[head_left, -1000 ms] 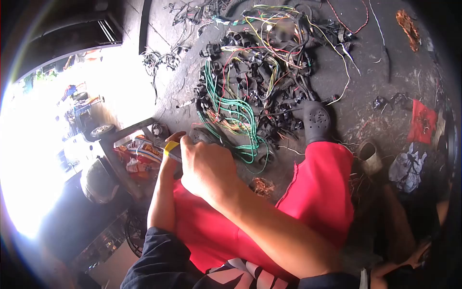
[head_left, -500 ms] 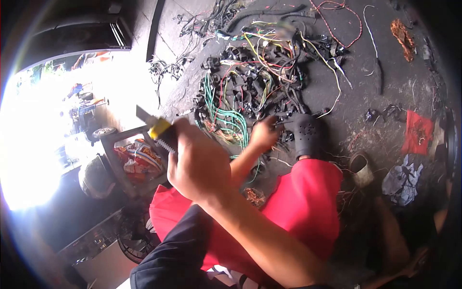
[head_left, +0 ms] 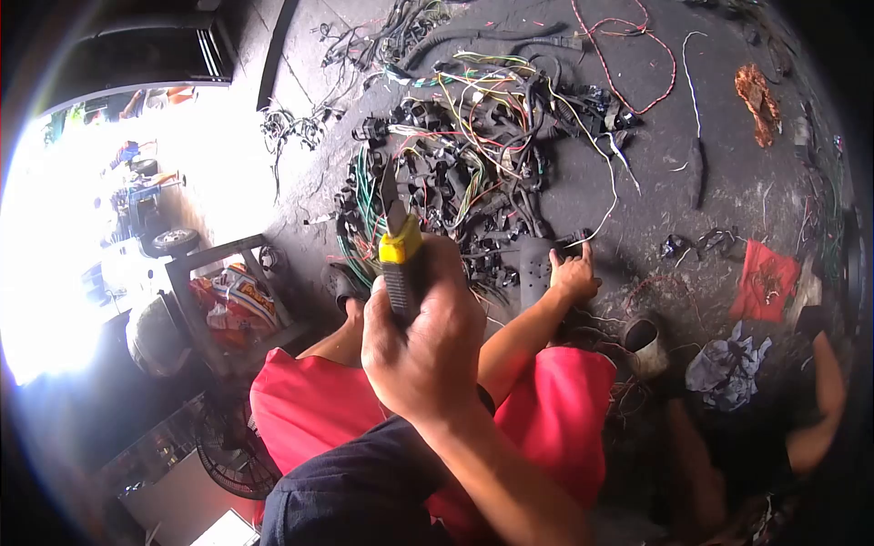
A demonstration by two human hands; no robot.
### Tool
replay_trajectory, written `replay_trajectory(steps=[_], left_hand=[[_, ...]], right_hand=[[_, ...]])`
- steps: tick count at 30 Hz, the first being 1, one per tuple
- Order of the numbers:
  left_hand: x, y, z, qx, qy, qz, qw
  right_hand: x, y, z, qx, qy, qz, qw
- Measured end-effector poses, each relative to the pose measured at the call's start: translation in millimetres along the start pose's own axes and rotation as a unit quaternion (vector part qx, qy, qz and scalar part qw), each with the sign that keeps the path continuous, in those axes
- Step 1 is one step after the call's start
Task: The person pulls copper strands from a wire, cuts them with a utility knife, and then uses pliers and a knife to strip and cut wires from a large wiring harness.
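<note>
My right hand [head_left: 426,332] is closed around a utility knife [head_left: 401,259] with a yellow collar and dark ribbed grip. Its blade points up, in front of the wire pile. Beneath that forearm, my left hand [head_left: 574,278] reaches across to the right beside a dark clog [head_left: 535,273]. The fingers are spread, with one fingertip at the lower end of a white wire [head_left: 614,187]. A tangled heap of wiring harnesses [head_left: 464,164] with black connectors and green, red and yellow wires lies on the floor ahead.
A red cloth [head_left: 767,282], crumpled grey plastic [head_left: 728,369] and a copper wire bundle [head_left: 757,105] lie at right. A red wire loop [head_left: 628,100] is at the top. At left are a framed stand [head_left: 205,300] and a fan [head_left: 232,455]. Another person's arm [head_left: 824,391] shows at lower right.
The knife has swung from pointing left to pointing up as my right hand moved right. My left hand has left the heap's lower edge for the clog's right side. The view has shifted slightly.
</note>
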State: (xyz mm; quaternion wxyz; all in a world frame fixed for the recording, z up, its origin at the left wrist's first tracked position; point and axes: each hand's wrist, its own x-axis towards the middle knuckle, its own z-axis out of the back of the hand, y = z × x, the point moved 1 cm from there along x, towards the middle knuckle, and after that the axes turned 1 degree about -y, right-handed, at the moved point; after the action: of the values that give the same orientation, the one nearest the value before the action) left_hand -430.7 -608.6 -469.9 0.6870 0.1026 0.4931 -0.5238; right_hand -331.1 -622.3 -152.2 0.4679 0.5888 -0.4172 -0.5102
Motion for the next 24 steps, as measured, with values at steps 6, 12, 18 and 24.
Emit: replay_trajectory(steps=[6, 12, 18, 24], left_hand=[[3, 15, -17, 0.175, -0.265, -0.067, 0.946], [-1, 27, 15, 0.115, -0.024, -0.089, 0.989], [2, 28, 9, 0.135, -0.047, -0.081, 0.986], [7, 25, 6, 0.126, -0.040, -0.058, 0.989]], right_hand=[[-7, -2, 7, -0.017, 0.025, -0.007, 1.000], [-8, 0, 5, -0.075, 0.019, 0.029, 0.997], [-8, -2, -14, -0.033, 0.082, -0.047, 0.995], [-6, -8, -11, -0.033, 0.085, -0.070, 0.993]])
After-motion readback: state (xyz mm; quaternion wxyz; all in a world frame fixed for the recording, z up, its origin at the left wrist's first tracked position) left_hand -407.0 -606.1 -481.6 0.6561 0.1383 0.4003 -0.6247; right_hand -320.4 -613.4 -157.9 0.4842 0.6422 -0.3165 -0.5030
